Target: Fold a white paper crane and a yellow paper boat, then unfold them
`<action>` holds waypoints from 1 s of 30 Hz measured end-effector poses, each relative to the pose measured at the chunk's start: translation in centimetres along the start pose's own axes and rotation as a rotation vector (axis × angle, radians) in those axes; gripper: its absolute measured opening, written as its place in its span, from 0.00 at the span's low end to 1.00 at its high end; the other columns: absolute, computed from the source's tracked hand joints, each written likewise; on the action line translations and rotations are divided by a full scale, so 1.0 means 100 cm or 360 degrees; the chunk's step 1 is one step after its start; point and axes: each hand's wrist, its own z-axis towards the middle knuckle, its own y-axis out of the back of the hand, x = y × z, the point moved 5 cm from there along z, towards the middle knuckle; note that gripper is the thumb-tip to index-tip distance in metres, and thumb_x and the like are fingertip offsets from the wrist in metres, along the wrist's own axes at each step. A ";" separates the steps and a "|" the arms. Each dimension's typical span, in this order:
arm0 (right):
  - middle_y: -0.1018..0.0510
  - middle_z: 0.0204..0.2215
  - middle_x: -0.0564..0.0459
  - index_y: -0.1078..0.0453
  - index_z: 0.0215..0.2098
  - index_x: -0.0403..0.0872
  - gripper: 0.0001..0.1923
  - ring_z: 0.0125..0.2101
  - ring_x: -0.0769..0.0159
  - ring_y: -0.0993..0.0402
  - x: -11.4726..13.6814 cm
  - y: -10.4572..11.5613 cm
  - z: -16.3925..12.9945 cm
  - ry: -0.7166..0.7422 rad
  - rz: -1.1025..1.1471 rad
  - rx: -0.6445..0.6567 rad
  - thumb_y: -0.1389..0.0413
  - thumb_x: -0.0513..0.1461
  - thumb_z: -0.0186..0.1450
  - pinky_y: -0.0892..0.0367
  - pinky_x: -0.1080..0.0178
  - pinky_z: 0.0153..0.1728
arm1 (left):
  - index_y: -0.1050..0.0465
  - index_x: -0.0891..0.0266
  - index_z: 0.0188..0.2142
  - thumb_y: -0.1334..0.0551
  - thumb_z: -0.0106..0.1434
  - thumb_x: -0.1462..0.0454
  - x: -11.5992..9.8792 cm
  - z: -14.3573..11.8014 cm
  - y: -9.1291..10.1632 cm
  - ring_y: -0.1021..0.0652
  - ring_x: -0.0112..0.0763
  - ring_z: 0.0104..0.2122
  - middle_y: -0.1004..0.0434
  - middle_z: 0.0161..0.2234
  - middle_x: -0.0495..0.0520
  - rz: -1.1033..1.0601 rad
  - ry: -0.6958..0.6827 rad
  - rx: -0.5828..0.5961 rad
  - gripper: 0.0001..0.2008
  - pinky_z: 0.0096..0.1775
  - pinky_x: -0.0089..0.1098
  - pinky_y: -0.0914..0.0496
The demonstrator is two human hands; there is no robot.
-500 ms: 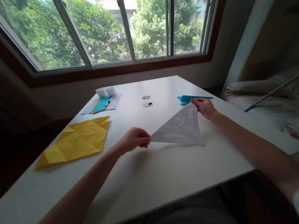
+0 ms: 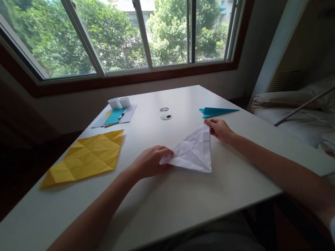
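Observation:
A white folded sheet of paper point(image 2: 192, 152), roughly triangular and marked with creases, is held between both hands just over the white table point(image 2: 178, 206). My left hand point(image 2: 152, 161) grips its pointed left corner, thumb on top and fingers underneath. At the upper right corner, my right hand point(image 2: 220, 130) pinches the paper's edge between thumb and fingers. Just beyond the right hand lies a blue folded paper plane point(image 2: 218, 111). To the left of my left hand, a creased yellow sheet of paper point(image 2: 88, 157) rests on the table.
Two flat round stickers point(image 2: 166, 117) lie mid-table. At the back left are white paper boxes point(image 2: 119, 103), a blue sheet point(image 2: 114, 116) and a pen point(image 2: 122, 114) on other papers. A window point(image 2: 142, 26) stands behind the table. Covered furniture point(image 2: 307, 111) is at the right.
The white paper has come left and nearer, its creased face now lit. My right hand moved left and down, away from the blue plane. My left hand has shifted its grip over the corner.

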 end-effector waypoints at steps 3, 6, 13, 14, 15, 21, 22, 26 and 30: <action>0.27 0.21 0.56 0.32 0.28 0.45 0.13 0.21 0.72 0.30 0.003 -0.005 -0.004 -0.0026 0.0005 0.0102 0.39 0.46 0.53 0.32 0.69 0.23 | 0.30 0.59 0.42 0.46 0.60 0.60 0.004 0.000 0.003 0.26 0.34 0.35 0.25 0.37 0.55 -0.0003 0.0026 -0.0075 0.13 0.36 0.29 0.35; 0.24 0.26 0.52 0.32 0.32 0.46 0.17 0.25 0.69 0.28 0.004 -0.010 -0.007 -0.0095 0.0025 0.0242 0.45 0.51 0.57 0.31 0.67 0.24 | 0.29 0.62 0.30 0.51 0.64 0.59 0.014 0.000 0.007 0.30 0.29 0.25 0.29 0.25 0.52 -0.0061 0.0168 -0.0260 0.15 0.29 0.27 0.39; 0.23 0.35 0.49 0.31 0.37 0.47 0.16 0.32 0.66 0.26 0.002 -0.020 -0.015 -0.0061 -0.0254 0.0495 0.41 0.47 0.55 0.28 0.64 0.30 | 0.36 0.64 0.18 0.43 0.57 0.54 0.052 -0.003 0.006 0.36 0.24 0.18 0.38 0.15 0.46 -0.0996 0.0758 -0.0760 0.18 0.21 0.24 0.43; 0.23 0.37 0.49 0.32 0.39 0.47 0.18 0.33 0.65 0.26 -0.001 -0.023 -0.017 -0.0066 -0.0285 0.0550 0.39 0.45 0.53 0.28 0.63 0.31 | 0.34 0.65 0.20 0.41 0.55 0.54 0.055 -0.004 0.003 0.33 0.26 0.19 0.35 0.16 0.47 -0.1236 0.0847 -0.0787 0.17 0.21 0.25 0.41; 0.23 0.38 0.49 0.32 0.41 0.47 0.20 0.34 0.63 0.26 -0.003 -0.025 -0.019 -0.0075 -0.0308 0.0591 0.37 0.43 0.51 0.28 0.62 0.32 | 0.32 0.66 0.23 0.39 0.53 0.54 0.057 -0.005 0.000 0.31 0.28 0.20 0.31 0.19 0.49 -0.1486 0.0942 -0.0804 0.15 0.22 0.26 0.38; 0.22 0.36 0.49 0.30 0.39 0.45 0.20 0.34 0.63 0.25 -0.009 -0.032 -0.023 -0.0112 -0.0217 0.0659 0.35 0.38 0.48 0.28 0.60 0.36 | 0.30 0.67 0.28 0.38 0.52 0.64 0.055 -0.008 -0.011 0.25 0.33 0.18 0.26 0.20 0.53 -0.2433 0.1401 -0.0745 0.06 0.24 0.32 0.28; 0.22 0.36 0.49 0.29 0.38 0.44 0.18 0.34 0.63 0.25 -0.008 -0.032 -0.023 -0.0127 -0.0163 0.0669 0.35 0.38 0.49 0.28 0.60 0.37 | 0.29 0.67 0.28 0.39 0.52 0.65 0.054 -0.007 -0.011 0.25 0.33 0.18 0.26 0.19 0.53 -0.2512 0.1410 -0.0706 0.05 0.24 0.32 0.28; 0.21 0.34 0.48 0.27 0.34 0.42 0.12 0.33 0.66 0.25 -0.010 -0.032 -0.024 -0.0284 0.0000 0.0701 0.37 0.37 0.52 0.28 0.65 0.38 | 0.28 0.70 0.32 0.40 0.53 0.67 0.054 -0.005 -0.010 0.24 0.34 0.20 0.25 0.21 0.56 -0.2632 0.1357 -0.0666 0.07 0.25 0.32 0.27; 0.22 0.33 0.47 0.28 0.34 0.40 0.10 0.32 0.67 0.25 -0.012 -0.033 -0.027 -0.0402 -0.0023 0.0740 0.38 0.36 0.54 0.28 0.67 0.35 | 0.33 0.66 0.46 0.36 0.48 0.70 0.056 -0.005 0.000 0.23 0.32 0.24 0.22 0.27 0.54 -0.2445 0.1028 -0.0909 0.23 0.26 0.29 0.27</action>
